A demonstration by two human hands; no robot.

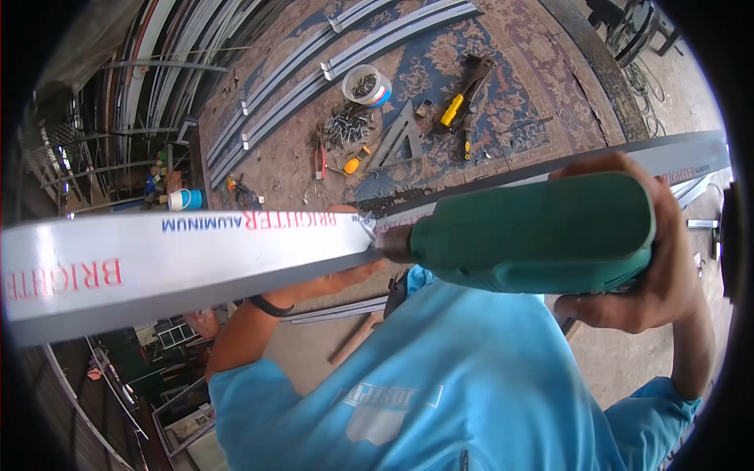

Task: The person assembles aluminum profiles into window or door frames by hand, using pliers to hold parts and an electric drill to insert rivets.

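My right hand (664,267) is wrapped round a green power drill (542,231), held level with its chuck pointing left. The drill's tip is right at the face of a long aluminum profile (188,251), which wears white protective film printed in red and blue. Beneath the profile, close to the drill tip, my left hand (338,279) grips it from the lower edge, with some fingertips showing above the upper edge. A dark band circles the left wrist. The fingers on the drill's trigger are hidden behind its body.
On a carpet-covered table (510,94) lie loose screws (349,125), a white tub (367,85) of fasteners, a set square (402,135), red-handled pliers (320,159) and a yellow-and-black tool (463,98). More profiles (400,33) lie across the back; long bars (169,47) are stacked at left.
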